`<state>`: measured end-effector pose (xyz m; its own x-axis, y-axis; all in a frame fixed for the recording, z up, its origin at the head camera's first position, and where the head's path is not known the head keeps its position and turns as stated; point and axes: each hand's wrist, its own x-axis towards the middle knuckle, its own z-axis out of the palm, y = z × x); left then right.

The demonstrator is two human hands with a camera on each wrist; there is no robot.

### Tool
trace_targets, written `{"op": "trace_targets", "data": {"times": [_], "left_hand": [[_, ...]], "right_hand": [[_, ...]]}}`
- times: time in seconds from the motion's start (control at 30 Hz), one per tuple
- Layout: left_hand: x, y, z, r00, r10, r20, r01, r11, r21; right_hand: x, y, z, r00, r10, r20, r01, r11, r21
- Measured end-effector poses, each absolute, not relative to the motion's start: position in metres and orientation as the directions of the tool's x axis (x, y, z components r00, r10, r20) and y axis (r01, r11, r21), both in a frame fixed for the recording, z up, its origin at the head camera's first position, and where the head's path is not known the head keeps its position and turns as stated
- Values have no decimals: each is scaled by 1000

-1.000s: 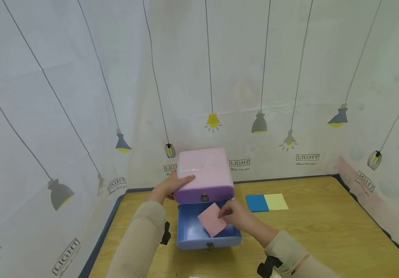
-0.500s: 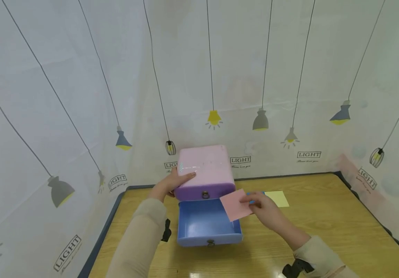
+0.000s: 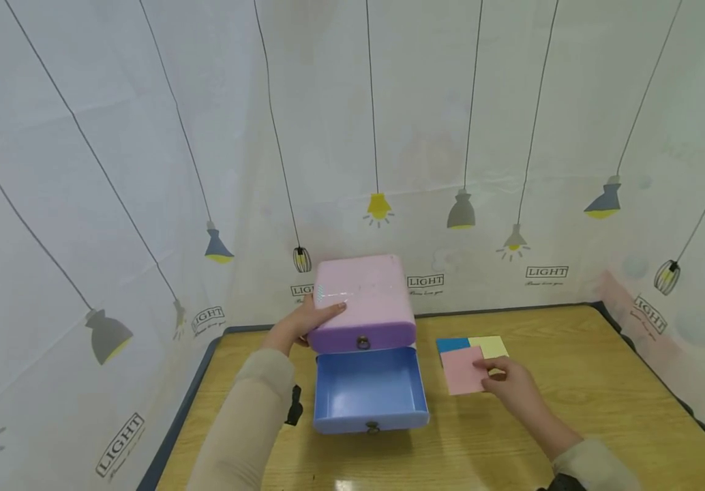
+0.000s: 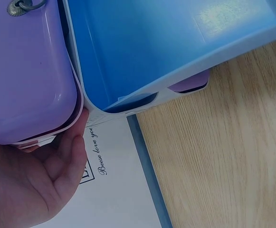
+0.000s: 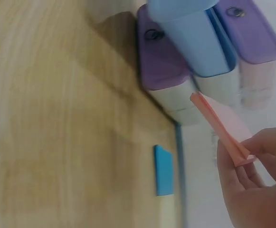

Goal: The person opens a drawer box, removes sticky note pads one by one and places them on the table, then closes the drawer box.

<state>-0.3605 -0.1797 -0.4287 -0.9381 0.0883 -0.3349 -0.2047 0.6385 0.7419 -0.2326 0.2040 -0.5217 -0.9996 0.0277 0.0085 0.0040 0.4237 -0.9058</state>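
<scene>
- Hands work on either side of a small drawer box (image 3: 361,300) that stands on a wooden table (image 3: 573,409) against a backdrop printed with hanging lamps.
- Left hand (image 3: 303,324) rests against the box's left side, its fingers laid straight over the pink top edge; the left wrist view shows the palm and thumb (image 4: 73,147) pressed to the purple corner of the box.
- Blue drawer (image 3: 369,392) sticks out from under the purple top drawer (image 3: 361,336) toward the person, and its inside shows only bare blue plastic.
- A small metal ring pull hangs on the front of each drawer.
- Right hand (image 3: 512,385) pinches a pink pad of notes (image 3: 463,369) by its right edge, thumb on top and fingers curled beneath.
- Seen from the head, the pink pad is to the right of the blue drawer and apart from it, low over the table, and it covers the near edges of a blue pad (image 3: 453,344) and a yellow pad (image 3: 489,345).
- In the right wrist view the pink pad (image 5: 221,127) appears edge-on and tilted, gripped between the fingertips, with the blue pad (image 5: 164,171) flat on the wood beyond it.
- Whether the pink pad touches the pads below cannot be told.
- Beige sleeves cover both forearms.
</scene>
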Motion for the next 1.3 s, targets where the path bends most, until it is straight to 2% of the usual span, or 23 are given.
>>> {"op": "trace_targets", "data": {"times": [0.13,0.4,0.63,0.83,1.0,1.3], "left_hand": [[-359,-178,-428,-937,93,-336,-210,618,758],[-356,-177,-426,-939,89,-331,-213,607,766],[-355,-178,-426,-940,89,-329,-201,634,747],[-356,-179,-426,-941,86,-329,-204,631,748],[-356,-179,-427,-941,93,-324,-199,622,757],[-359,-180,-428,-940,91,-330,-204,624,755]], "right_hand": [[-234,208,-541,-998,41,-44,58,440,-896],[-244,217,-573,-997,45,-64,78,567,-820],[-251,220,-597,-999,-19,-26,6,689,-725],[-253,216,-605,-999,-34,13,-34,747,-664],[-258,210,-606,-1000,-26,-15,-12,795,-607],[-267,205,-606,-1000,-8,-24,8,812,-584]]}}
